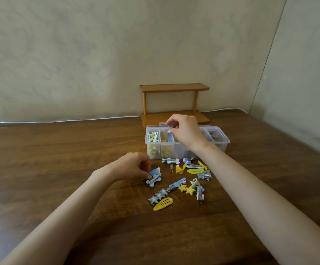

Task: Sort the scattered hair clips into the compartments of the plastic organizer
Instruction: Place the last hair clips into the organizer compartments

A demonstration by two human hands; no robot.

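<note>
A clear plastic organizer (223, 140) with several compartments stands on the wooden table. Pale green and yellow clips fill its left compartments. Above its middle, my right hand (186, 130) pinches a blue hair clip (170, 133) that hangs into the box. My left hand (136, 165) rests on the table in front of the box, its fingertips pinching a light blue bear-shaped clip (154, 177). Scattered clips lie between my arms: a yellow snap clip (163, 203), yellow stars (186, 189), a blue star clip (158, 196) and a white bone clip (170, 160).
A small two-tier wooden shelf (174, 87) stands against the wall behind the organizer. A white cable (59, 121) runs along the table's back edge. Bare wood lies to the left of my left arm and at the front.
</note>
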